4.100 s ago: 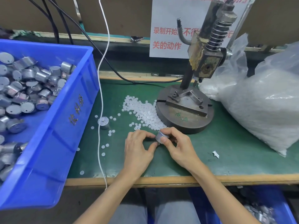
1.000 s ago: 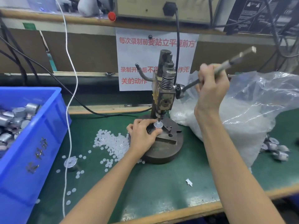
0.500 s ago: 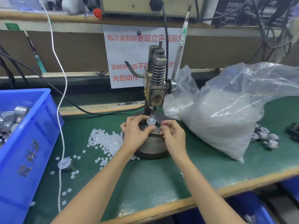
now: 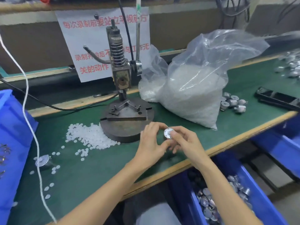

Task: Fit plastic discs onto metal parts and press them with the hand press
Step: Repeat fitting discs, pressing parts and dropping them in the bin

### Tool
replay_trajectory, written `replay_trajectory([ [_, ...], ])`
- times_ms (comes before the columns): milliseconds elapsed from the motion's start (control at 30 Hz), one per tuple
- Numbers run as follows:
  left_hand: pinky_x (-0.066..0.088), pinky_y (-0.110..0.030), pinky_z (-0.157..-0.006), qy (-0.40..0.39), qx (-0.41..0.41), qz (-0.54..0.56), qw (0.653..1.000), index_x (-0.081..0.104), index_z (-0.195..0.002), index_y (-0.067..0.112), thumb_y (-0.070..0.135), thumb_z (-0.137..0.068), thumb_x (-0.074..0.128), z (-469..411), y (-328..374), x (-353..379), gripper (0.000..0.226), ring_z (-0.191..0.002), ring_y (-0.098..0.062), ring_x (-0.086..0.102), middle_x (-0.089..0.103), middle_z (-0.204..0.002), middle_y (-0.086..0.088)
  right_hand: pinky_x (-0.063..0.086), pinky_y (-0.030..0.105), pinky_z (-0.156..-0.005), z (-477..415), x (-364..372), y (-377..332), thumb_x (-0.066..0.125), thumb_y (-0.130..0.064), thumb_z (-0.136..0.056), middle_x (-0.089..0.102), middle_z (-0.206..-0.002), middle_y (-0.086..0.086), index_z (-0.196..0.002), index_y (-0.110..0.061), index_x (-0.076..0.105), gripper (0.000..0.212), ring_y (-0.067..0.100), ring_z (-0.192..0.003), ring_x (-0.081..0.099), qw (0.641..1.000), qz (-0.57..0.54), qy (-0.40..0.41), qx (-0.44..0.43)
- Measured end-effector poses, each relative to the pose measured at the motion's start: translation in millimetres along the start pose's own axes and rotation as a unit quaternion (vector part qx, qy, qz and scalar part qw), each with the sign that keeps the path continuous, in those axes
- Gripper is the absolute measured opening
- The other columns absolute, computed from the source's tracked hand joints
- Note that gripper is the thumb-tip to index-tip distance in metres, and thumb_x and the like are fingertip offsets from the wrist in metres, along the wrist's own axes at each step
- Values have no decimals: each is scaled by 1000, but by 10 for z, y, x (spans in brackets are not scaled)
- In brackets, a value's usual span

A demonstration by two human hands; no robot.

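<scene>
Just in front of the hand press (image 4: pixel 125 101), the left hand (image 4: pixel 150 143) and right hand (image 4: pixel 186 142) together pinch one small metal part (image 4: pixel 168 133), fingers curled round it. Loose plastic discs (image 4: pixel 90 137) lie heaped on the table (image 4: pixel 97 169) against the press's left side.
</scene>
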State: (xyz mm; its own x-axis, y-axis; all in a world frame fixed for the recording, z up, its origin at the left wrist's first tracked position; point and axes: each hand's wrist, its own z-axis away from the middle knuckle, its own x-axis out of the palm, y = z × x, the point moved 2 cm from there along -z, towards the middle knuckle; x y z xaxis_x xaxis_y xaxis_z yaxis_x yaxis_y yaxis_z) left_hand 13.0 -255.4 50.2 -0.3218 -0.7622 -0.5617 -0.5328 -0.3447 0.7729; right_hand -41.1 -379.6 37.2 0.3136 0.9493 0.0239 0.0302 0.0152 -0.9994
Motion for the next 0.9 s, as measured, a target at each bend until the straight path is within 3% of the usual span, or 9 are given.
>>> replay_trajectory([
  [100,31,-4,-76,-75,20,46,996,55,-95,21,17,-75,74,7,230,346,28,-84,11,44,57,-96,10,47,21,-47,236,-437,22,56,-13,-92,68,-65,1,-93,-14,66,10,11,-51,58,999,1,26,22],
  [200,31,-2,-74,-128,34,50,990,57,-106,15,15,-75,74,48,405,729,36,-82,13,44,58,-101,5,49,22,-47,470,-880,105,55,-12,-93,65,-59,0,-91,-13,66,12,13,-49,58,996,19,70,44],
  [300,32,-3,-74,-130,44,43,990,54,-114,9,6,-76,71,154,507,1062,42,-76,7,45,58,-101,1,48,25,-47,705,-1307,320,55,-14,-94,64,-59,-2,-86,-17,66,15,16,-48,57,985,74,142,67],
  [433,35,-8,-64,-135,52,50,988,55,-106,17,4,-80,65,356,509,1338,31,-61,-3,45,54,-83,10,50,30,-56,1016,-1799,903,55,-24,-94,63,-64,-7,-84,-18,63,14,14,-51,61,942,213,193,173],
  [567,36,-14,-58,-178,37,42,982,51,-102,27,3,-85,59,512,400,1477,30,-53,-5,42,52,-78,11,44,34,-70,1238,-2005,1598,51,-22,-94,60,-65,7,-70,-10,55,27,26,-71,61,882,287,221,302],
  [667,36,-18,-59,-181,31,21,983,52,-100,25,3,-84,59,523,309,1450,27,-54,-6,42,51,-76,11,43,34,-81,1296,-1999,1922,48,-20,-95,68,-96,17,-97,-4,66,24,32,-97,62,850,295,260,351],
  [733,37,-20,-59,-174,28,14,984,52,-98,25,3,-84,58,490,280,1401,27,-53,-7,42,51,-75,11,44,37,-88,1306,-1972,2038,48,-14,-94,67,-110,19,-112,-4,64,25,34,-104,61,840,298,271,363],
  [833,38,-17,-59,-174,37,5,984,50,-97,28,3,-83,57,440,285,1346,29,-52,-7,43,51,-75,11,48,41,-89,1272,-1952,2017,47,-8,-91,67,-108,18,-113,-4,62,27,36,-98,62,839,280,320,339],
  [900,35,-11,-58,-177,46,4,983,49,-96,29,2,-83,56,432,304,1316,30,-52,-7,43,51,-75,11,47,37,-83,1219,-1944,1861,46,-9,-91,68,-100,14,-107,-6,64,24,32,-93,62,844,274,349,301],
])
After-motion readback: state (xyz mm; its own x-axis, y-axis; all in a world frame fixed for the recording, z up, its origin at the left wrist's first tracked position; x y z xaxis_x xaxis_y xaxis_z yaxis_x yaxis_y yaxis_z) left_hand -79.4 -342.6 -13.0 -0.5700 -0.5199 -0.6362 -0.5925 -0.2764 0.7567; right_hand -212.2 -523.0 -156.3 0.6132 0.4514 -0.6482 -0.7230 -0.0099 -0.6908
